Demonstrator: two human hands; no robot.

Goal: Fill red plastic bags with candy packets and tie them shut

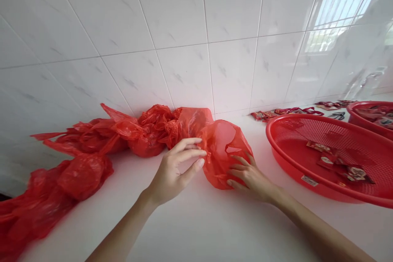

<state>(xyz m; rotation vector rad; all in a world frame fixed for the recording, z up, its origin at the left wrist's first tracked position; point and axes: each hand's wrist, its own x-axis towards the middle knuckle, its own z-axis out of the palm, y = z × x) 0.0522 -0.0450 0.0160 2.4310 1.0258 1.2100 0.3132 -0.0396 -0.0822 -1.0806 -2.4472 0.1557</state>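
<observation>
A thin red plastic bag (pixel 216 172) stands on the white counter before me, with its mouth gaping and a handle loop on its right side. At its left edge is my left hand (pixel 176 170), fingers stretched out and the thumb a little apart from them; the fingertips reach the film. My right hand (pixel 250 174) lies against the bag's right side with its fingers spread. What the bag holds, if anything, is hidden. Directly behind it on the left, another red bag (pixel 195 120) rests by the wall.
Knotted, filled red bags (pixel 147 141) line the wall, and more bags (pixel 82 176) sit at the left. A red perforated basket (pixel 288 157) on the right contains several small packets (pixel 327 159). Behind it lie more packets (pixel 260 116); a second red basket (pixel 362 104) is farther right.
</observation>
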